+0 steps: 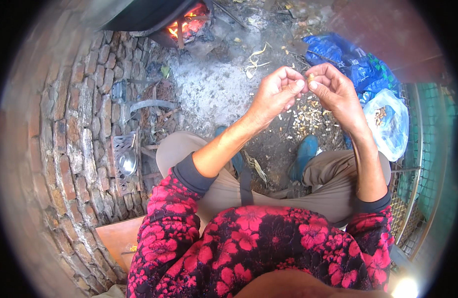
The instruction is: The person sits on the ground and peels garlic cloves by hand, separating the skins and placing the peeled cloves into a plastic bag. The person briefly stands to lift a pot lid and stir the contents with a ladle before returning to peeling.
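Both my hands are raised close together over the ground, fingertips nearly touching. Between the thumb and fingers of my right hand [330,85] is a small tan peanut pod [311,78]. My left hand [283,89] has its thumb pressed to its fingers beside the pod; whether it pinches anything is too small to tell. Below them, broken peanut shells [309,118] lie scattered on the dirt. To the right stands a translucent plastic bag [391,130] with reddish-brown peanuts [380,114] in it.
A fire [188,24] burns beneath a large dark pot [147,15] at the top. Crumpled blue plastic bags [337,56] lie at upper right, near wire mesh fencing [424,123]. Along the left runs a brick wall [74,149], with a metal bowl [128,162] on a perforated rack [121,186].
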A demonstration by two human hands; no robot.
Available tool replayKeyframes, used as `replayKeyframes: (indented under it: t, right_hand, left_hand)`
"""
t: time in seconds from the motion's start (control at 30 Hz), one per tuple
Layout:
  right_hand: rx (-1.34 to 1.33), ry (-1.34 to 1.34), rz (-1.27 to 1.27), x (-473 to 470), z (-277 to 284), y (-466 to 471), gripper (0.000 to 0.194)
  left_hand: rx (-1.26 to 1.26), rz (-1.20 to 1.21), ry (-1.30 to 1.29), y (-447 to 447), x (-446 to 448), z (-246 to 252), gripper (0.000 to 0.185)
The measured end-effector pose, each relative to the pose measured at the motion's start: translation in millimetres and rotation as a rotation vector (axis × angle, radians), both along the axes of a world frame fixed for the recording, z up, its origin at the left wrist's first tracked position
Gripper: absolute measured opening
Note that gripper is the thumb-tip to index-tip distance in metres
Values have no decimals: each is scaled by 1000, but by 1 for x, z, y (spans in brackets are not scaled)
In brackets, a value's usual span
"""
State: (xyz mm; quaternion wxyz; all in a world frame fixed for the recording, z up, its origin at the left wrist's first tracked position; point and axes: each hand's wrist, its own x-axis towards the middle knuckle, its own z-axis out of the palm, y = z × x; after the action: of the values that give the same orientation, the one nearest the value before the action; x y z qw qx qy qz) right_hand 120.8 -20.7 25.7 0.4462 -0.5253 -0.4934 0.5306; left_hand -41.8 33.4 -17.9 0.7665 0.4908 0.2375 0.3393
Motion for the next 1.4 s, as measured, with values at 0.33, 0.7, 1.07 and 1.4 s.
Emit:
replayKeyframes:
  t: [0.33,0.7,1.07,1.4]
  right_hand:
    - [107,-387,28,0,-3,-4,11]
    - [359,-592,86,-7,-7,-5,11]
    - [-56,384,5,3,-12,7,25]
    - [47,145,-81,-10,-8,1,23]
  left_hand:
    - [93,-136,166,1,-2,-3,19]
    - [114,-194,285,2,-6,7,13]
    - [190,-22,135,10,0,11,18]
    - [85,5,77,5,-1,19,12]
